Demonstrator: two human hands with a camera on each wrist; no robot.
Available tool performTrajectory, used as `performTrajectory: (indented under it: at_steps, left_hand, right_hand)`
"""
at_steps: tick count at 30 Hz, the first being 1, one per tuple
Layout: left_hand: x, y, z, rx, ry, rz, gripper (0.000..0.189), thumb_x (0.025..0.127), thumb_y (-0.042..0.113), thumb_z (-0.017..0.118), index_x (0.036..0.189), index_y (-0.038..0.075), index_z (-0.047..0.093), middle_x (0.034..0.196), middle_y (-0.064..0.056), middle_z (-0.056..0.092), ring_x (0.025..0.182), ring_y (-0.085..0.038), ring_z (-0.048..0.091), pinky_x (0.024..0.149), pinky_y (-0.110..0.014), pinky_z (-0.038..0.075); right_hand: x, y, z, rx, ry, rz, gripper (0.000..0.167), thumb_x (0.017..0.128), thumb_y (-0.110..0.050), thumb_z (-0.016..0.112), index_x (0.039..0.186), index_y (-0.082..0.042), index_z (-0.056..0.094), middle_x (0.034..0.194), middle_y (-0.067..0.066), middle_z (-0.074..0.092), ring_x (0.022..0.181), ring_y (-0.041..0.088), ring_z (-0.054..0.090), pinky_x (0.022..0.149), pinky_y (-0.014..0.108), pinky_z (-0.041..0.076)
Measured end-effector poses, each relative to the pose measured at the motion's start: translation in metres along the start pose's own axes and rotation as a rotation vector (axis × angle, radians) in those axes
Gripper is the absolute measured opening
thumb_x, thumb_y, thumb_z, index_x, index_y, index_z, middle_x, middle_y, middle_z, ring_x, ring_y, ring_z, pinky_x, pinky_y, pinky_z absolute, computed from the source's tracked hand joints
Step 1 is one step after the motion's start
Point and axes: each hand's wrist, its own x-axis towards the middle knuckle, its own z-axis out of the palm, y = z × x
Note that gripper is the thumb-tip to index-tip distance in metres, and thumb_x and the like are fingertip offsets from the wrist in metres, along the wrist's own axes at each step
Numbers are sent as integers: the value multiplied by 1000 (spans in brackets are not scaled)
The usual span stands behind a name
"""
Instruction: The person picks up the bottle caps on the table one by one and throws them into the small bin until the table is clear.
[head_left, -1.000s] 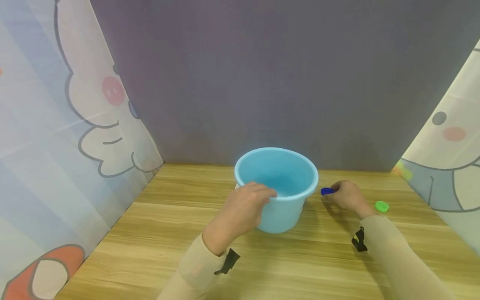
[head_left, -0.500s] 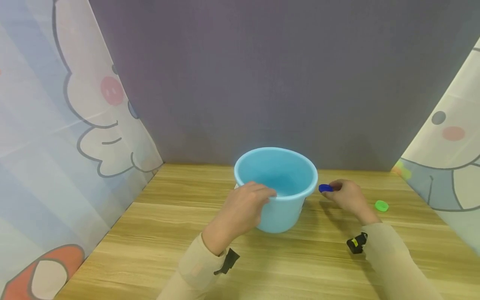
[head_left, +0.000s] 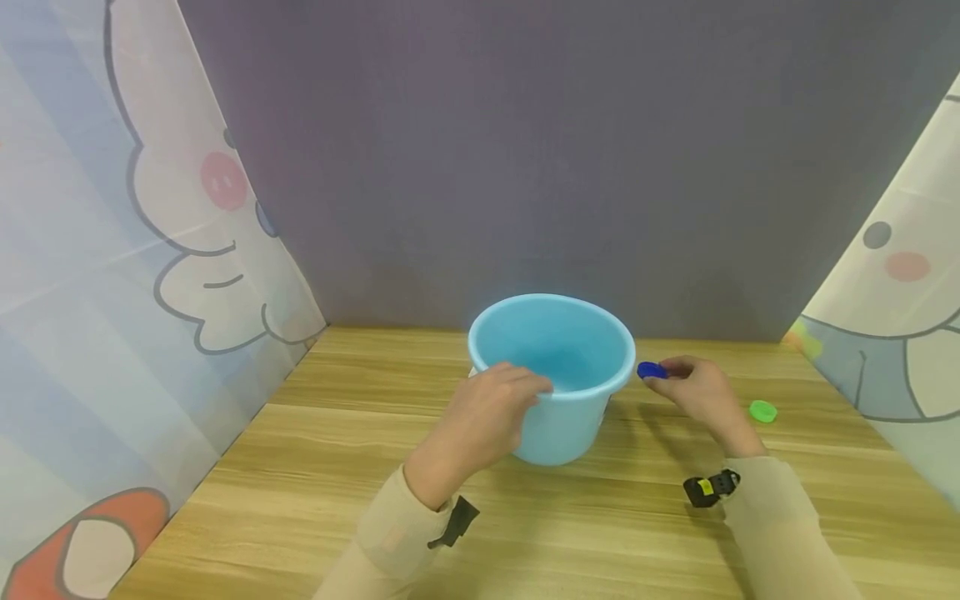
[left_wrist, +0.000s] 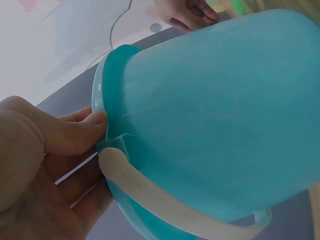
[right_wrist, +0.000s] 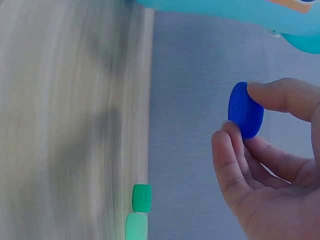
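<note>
A light blue bucket (head_left: 570, 425) stands upright on the wooden table. My left hand (head_left: 491, 408) grips its near rim; in the left wrist view the thumb lies on the outer side, close to the white handle (left_wrist: 170, 205) that hangs along the bucket. Just right of the bucket, my right hand (head_left: 701, 396) pinches a blue round plastic cap (right_wrist: 245, 111) between thumb and fingers, above the table and apart from the bucket. Part of the bucket's inside floor is hidden from the head view.
A green round cap (head_left: 762, 411) lies on the table (head_left: 337, 467) right of my right hand. Two green caps, one darker (right_wrist: 142, 198) and one lighter (right_wrist: 136, 226), show in the right wrist view. A grey panel (head_left: 555, 167) rises behind, with printed curtains (head_left: 67, 275) at both sides.
My right hand has raised the blue cap from near the tabletop, turning it slightly. My left hand and the bucket have stayed in place.
</note>
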Motion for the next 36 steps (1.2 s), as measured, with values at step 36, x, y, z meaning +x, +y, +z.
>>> performTrajectory:
  at_steps: [36]
  left_hand:
    - [-1, -1, -1, -21, 9, -2, 26, 88, -5, 71, 108, 12, 76, 104, -1, 75, 98, -21, 69, 82, -35, 60]
  right_hand:
    - [-11, -23, -12, 70, 109, -44, 65, 95, -45, 69, 130, 9, 59, 126, 32, 62, 113, 46, 60, 84, 48, 54]
